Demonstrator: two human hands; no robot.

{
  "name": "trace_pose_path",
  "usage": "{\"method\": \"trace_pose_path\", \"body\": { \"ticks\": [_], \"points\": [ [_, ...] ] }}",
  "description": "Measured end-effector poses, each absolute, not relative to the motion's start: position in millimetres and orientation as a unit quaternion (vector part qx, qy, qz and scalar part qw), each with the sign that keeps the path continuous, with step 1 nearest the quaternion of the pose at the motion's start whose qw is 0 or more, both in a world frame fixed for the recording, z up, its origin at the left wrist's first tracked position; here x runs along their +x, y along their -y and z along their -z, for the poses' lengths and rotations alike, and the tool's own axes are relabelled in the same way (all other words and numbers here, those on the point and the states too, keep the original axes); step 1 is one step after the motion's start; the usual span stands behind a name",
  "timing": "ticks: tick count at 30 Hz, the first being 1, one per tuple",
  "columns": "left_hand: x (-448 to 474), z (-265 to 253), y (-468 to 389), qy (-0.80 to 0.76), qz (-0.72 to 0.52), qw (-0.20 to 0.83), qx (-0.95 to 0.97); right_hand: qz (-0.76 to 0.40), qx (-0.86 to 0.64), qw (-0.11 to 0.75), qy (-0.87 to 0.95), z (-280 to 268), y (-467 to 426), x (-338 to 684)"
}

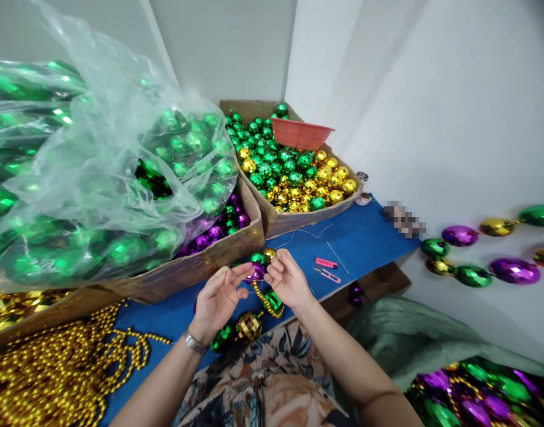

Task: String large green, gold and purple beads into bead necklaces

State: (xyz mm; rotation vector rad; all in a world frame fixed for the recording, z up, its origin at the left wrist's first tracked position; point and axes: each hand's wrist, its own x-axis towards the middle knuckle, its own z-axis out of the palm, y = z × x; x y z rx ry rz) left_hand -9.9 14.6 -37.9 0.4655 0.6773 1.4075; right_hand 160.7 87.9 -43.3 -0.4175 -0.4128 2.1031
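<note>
My left hand (219, 299) has its fingers partly extended, with a thin clear thread (254, 280) running from them to my right hand (288, 280). My right hand's fingers are curled closed on that thread. Just behind and below the hands lies a strand of large faceted beads: a purple bead (255, 272), a green bead (272, 301), and a gold bead (249, 326) near my lap. A short string of small gold beads (265, 303) hangs between the hands, looped beside the green bead. How it joins the thread is not clear.
Cardboard boxes (294, 224) hold green, gold and purple beads, and a red basket (302, 134) sits on top. A plastic bag (116, 142) bulges at left. Gold bead strings (54, 379) are heaped below it. Thread snips (328, 274), a pink lighter (326, 263) and a needle (337, 256) lie right.
</note>
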Motion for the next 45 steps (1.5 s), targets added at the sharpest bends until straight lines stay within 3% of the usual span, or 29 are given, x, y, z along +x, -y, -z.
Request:
{"method": "trace_pose_path", "body": {
  "ticks": [4,20,26,29,33,38,45],
  "points": [
    [-3,36,-20,-0.267,-0.636,0.698,0.193,-0.838,-0.195,0.468,0.200,41,-93,167],
    [-10,76,3,-0.407,-0.598,0.647,0.240,-0.757,-0.338,0.385,0.406,64,-91,163],
    [-9,40,-8,-0.449,-0.606,0.514,0.408,-0.531,-0.310,0.250,0.748,30,-76,169],
    [-2,28,-16,-0.458,-0.584,0.470,0.477,-0.448,-0.270,0.268,0.809,19,-67,167],
    [3,28,-26,-0.413,-0.564,0.529,0.481,-0.392,-0.266,0.305,0.826,5,-64,171],
    [-2,34,-34,-0.391,-0.451,0.556,0.578,-0.426,-0.281,0.319,0.798,-11,-70,183],
    [2,39,-40,-0.393,-0.385,0.369,0.749,-0.622,-0.307,0.404,0.596,-7,-81,182]
  ]
}}
